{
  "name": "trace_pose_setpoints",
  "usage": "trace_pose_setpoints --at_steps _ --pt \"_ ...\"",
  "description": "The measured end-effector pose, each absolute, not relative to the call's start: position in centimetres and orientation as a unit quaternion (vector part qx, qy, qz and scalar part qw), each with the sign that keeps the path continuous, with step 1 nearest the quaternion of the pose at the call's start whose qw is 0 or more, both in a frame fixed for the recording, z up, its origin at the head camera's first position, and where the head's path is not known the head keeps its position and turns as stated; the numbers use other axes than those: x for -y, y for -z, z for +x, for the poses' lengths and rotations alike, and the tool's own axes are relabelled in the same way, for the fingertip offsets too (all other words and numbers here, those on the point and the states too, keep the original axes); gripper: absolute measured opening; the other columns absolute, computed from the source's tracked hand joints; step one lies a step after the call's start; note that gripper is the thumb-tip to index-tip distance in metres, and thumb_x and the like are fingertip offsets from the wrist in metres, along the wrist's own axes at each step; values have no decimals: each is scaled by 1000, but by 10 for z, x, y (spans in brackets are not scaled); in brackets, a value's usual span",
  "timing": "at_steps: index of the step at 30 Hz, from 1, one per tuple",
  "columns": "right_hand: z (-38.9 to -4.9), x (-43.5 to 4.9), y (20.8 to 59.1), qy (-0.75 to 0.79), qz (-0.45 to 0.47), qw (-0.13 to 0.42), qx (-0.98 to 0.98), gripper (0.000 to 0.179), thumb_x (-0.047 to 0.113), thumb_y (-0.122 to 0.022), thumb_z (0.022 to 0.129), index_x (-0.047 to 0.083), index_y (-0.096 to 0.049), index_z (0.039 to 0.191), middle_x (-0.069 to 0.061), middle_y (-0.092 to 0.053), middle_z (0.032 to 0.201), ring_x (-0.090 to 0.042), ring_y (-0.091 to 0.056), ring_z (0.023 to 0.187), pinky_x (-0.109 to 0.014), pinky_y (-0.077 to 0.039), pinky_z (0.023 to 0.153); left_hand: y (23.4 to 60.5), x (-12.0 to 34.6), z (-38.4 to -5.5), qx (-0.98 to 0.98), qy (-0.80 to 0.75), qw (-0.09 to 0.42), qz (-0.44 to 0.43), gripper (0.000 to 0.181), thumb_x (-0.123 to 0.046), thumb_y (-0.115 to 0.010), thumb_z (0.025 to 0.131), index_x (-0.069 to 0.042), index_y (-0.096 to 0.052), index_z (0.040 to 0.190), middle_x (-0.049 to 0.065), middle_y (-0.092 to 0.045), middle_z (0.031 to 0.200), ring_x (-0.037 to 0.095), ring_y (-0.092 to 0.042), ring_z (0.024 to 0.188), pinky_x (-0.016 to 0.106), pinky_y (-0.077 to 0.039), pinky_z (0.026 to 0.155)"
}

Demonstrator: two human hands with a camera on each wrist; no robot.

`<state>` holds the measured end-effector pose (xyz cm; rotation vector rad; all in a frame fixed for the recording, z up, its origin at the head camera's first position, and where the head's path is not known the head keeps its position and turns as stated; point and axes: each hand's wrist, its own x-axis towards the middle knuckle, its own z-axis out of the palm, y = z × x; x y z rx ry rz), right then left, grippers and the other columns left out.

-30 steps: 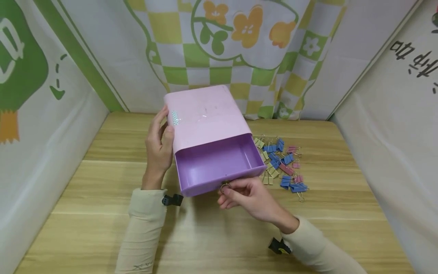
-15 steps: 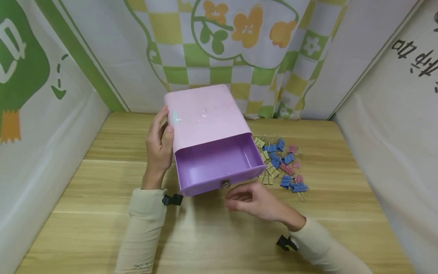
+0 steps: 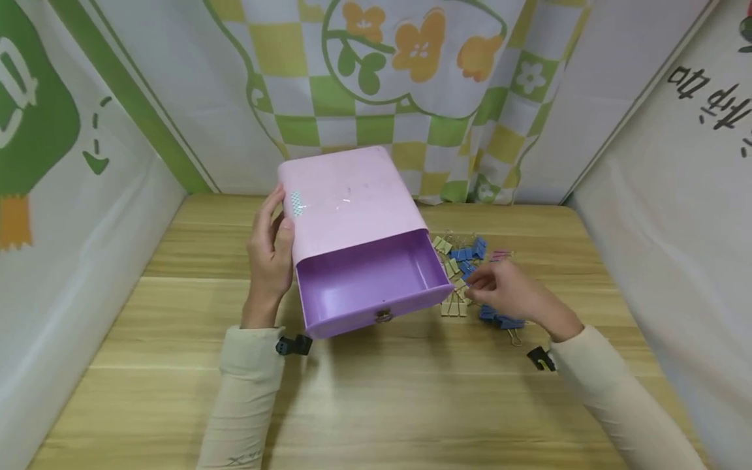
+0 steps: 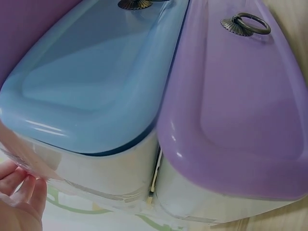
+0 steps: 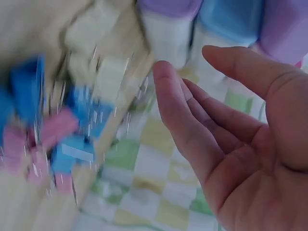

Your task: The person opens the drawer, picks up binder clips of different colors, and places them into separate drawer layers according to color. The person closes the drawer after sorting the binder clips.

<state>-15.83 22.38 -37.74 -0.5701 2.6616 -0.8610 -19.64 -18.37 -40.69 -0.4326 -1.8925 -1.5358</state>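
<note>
A small drawer cabinet (image 3: 352,209) with a pale pink top stands on the table, its upper purple drawer (image 3: 346,318) pulled out and bare inside. A metal ring pull (image 3: 384,316) sits on that drawer's front. My left hand (image 3: 271,267) rests against the cabinet's left side, fingers fairly straight. Below, the left wrist view shows a blue drawer (image 4: 91,91) and another purple drawer (image 4: 245,106), both pushed in. My right hand (image 3: 519,290) hovers over a pile of binder clips (image 3: 461,254); in the right wrist view its thumb and fingers are apart, holding nothing.
Blue, yellow and pink clips lie loose right of the cabinet, partly hidden by my right hand. A checked curtain (image 3: 335,98) hangs behind the wooden table (image 3: 376,411). White fabric walls stand at left and right.
My right hand has let go of the ring pull and moved right and away, to over the binder clips. The left hand and the pulled-out drawer stay put.
</note>
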Motion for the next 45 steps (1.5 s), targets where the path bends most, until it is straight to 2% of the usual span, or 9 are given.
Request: trace_pose_setpoints --at_steps 4,10,16,18,22,24,28,37,45 --pt "-179 -229 377 254 -229 138 -930 26 13 -73 97 -6 -75 114 -15 -79 104 -26 -77 95 -42 -67 87 404 185 -196 720 587 330 -166 53 -18 -49 102 -2 -52 153 12 -48 164 27 -45 154 44 -46 125" --pt "-202 -217 393 212 -249 212 -921 20 16 -73 98 1 -78 109 -6 -79 95 -15 -72 81 -33 -65 75 403 183 -194 723 583 333 -165 52 -17 -50 102 -2 -53 152 12 -48 164 27 -45 153 42 -47 124" --pt "-214 -204 408 202 -269 264 -904 8 11 -75 94 9 -78 87 5 -59 65 -8 -41 54 -21 -36 51 404 184 -193 725 581 331 -166 53 -16 -48 103 -1 -51 154 12 -47 165 27 -45 153 47 -46 125" --pt "-215 -203 410 213 -267 281 -897 9 10 -76 94 9 -77 85 5 -60 63 -7 -46 54 -21 -41 50 405 183 -193 723 582 331 -167 53 -16 -48 103 -1 -51 154 12 -47 165 27 -44 154 47 -45 125" --pt "-217 -206 416 274 -245 340 -865 7 4 -74 94 2 -78 89 -4 -73 72 -15 -66 64 -34 -64 64 406 183 -191 723 583 332 -165 53 -16 -49 103 0 -51 153 12 -47 165 28 -44 154 41 -46 125" --pt "-219 -210 420 309 -221 370 -848 7 4 -73 95 -1 -79 94 -10 -77 78 -20 -71 70 -41 -68 74 407 183 -192 724 583 329 -166 53 -15 -48 102 0 -51 153 13 -46 165 29 -44 154 40 -46 125" --pt "-221 -219 425 362 -175 391 -828 16 7 -74 95 -4 -79 105 -13 -78 85 -23 -76 78 -43 -69 82 406 184 -192 726 582 326 -169 54 -16 -47 104 0 -49 155 13 -46 165 28 -44 154 43 -45 126" --pt "-226 -238 430 484 -80 412 -768 29 6 -68 100 -10 -72 123 -9 -80 94 -12 -77 82 -30 -67 85 406 184 -190 724 582 332 -162 53 -16 -47 103 0 -50 154 13 -47 164 29 -45 153 46 -45 125" --pt "-226 -248 398 571 -50 381 -725 29 5 -62 103 -12 -70 127 -4 -80 95 -7 -76 85 -20 -65 84 404 183 -192 726 579 332 -164 53 -15 -48 103 0 -50 154 13 -47 164 27 -45 153 48 -45 125"
